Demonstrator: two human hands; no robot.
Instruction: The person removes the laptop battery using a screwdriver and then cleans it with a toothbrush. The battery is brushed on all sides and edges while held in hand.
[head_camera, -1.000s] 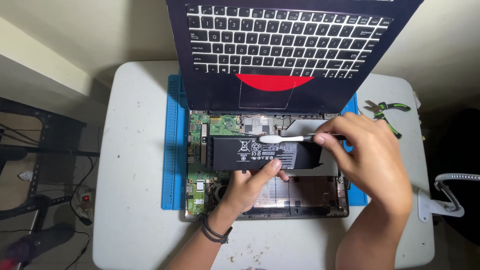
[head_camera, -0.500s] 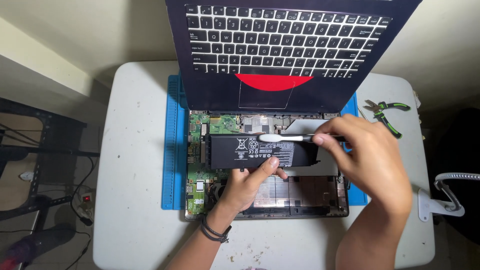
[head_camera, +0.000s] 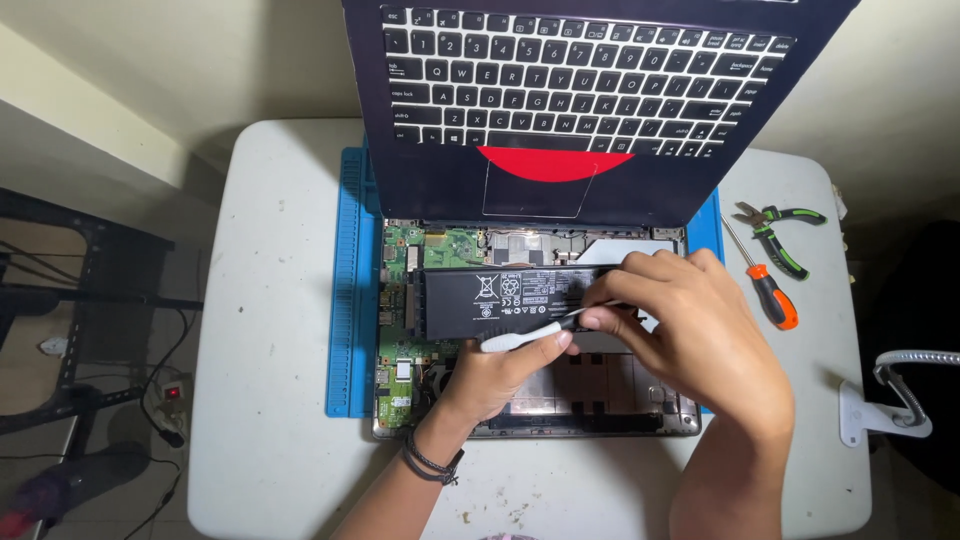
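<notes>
1. Left hand (head_camera: 500, 375) supports the black battery (head_camera: 500, 297) from below, fingers curled.
2. Right hand (head_camera: 690, 325) pinches a white-handled tool (head_camera: 525, 335) over the battery; its tip is hidden.
3. Battery lies in the opened laptop base (head_camera: 420, 380), on the blue mat (head_camera: 350, 300).

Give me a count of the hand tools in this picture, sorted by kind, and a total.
Screwdrivers with orange handle, lying on the white table: 1
Pliers with green and black grips, on the table: 1
White-handled tools, held by both the left hand and the right hand over the black battery: 1
Total: 3
</notes>
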